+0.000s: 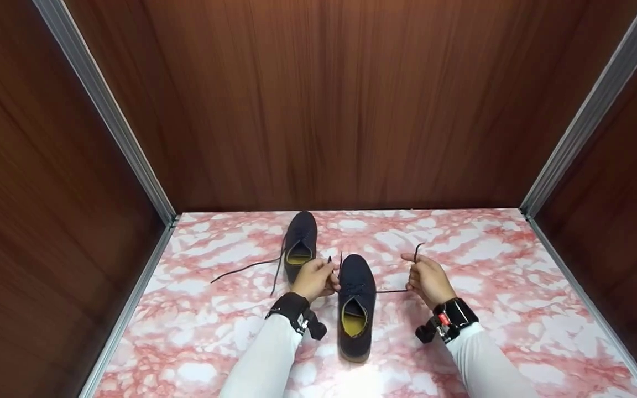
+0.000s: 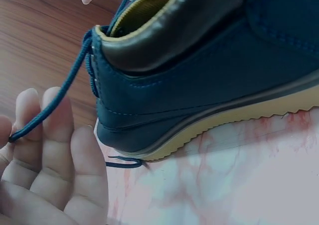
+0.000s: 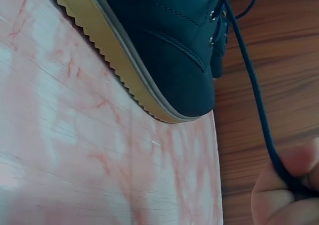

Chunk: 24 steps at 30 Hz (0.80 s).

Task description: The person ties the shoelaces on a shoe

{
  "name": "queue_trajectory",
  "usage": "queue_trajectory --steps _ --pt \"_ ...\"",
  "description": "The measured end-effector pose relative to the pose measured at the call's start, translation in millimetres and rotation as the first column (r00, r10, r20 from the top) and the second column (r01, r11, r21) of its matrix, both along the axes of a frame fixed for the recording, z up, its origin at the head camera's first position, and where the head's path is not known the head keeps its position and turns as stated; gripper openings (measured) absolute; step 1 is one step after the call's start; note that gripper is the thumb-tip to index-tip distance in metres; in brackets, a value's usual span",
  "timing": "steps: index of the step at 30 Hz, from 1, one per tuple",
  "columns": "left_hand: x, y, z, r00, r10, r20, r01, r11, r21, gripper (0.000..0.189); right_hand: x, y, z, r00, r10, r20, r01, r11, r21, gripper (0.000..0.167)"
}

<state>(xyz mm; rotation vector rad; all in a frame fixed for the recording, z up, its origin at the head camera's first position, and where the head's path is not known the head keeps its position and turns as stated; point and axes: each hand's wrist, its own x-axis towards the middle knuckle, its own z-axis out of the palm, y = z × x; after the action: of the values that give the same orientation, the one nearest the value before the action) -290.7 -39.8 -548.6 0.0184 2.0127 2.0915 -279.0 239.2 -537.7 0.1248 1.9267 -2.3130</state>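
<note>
A dark navy shoe (image 1: pixel 356 276) with a yellow insole stands upright between the two hands, toe pointing away. My left hand (image 1: pixel 314 278) pinches one end of its shoelace (image 2: pixel 64 88), close to the shoe's left side. On the other side, my right hand (image 1: pixel 429 281) grips the opposite shoelace (image 3: pixel 254 80), which runs nearly straight from the eyelets to the fingers. That lace's tip sticks up above the right hand. The matching second shoe (image 1: pixel 301 235) stands farther back on the left, partly behind the left hand, its laces lying loose.
The shoes stand on a red-and-white marbled tabletop (image 1: pixel 208 331). Brown wood-grain panels (image 1: pixel 340 110) close off the back and both sides, with grey metal strips (image 1: pixel 130 143) at the corners. A loose lace (image 1: pixel 244 269) trails left from the second shoe.
</note>
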Motion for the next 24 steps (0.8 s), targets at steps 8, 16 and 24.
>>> queue_trajectory --steps 8,16,24 --pt "0.8 -0.7 8.4 0.998 -0.070 -0.005 0.070 0.996 -0.059 0.031 -2.8 4.5 6.8 0.993 0.083 -0.081 -0.077 0.994 0.071 0.037" --pt "0.9 -3.2 15.9 0.994 -0.096 -0.055 0.085 0.980 -0.181 0.029 -5.8 3.5 18.5 0.985 0.097 -0.140 -0.040 0.932 0.361 0.023" --pt "4.6 -5.0 17.6 0.987 -0.125 -0.098 0.095 0.961 -0.261 0.024 -9.3 0.0 22.2 0.989 0.074 -0.132 -0.007 0.893 0.450 0.029"
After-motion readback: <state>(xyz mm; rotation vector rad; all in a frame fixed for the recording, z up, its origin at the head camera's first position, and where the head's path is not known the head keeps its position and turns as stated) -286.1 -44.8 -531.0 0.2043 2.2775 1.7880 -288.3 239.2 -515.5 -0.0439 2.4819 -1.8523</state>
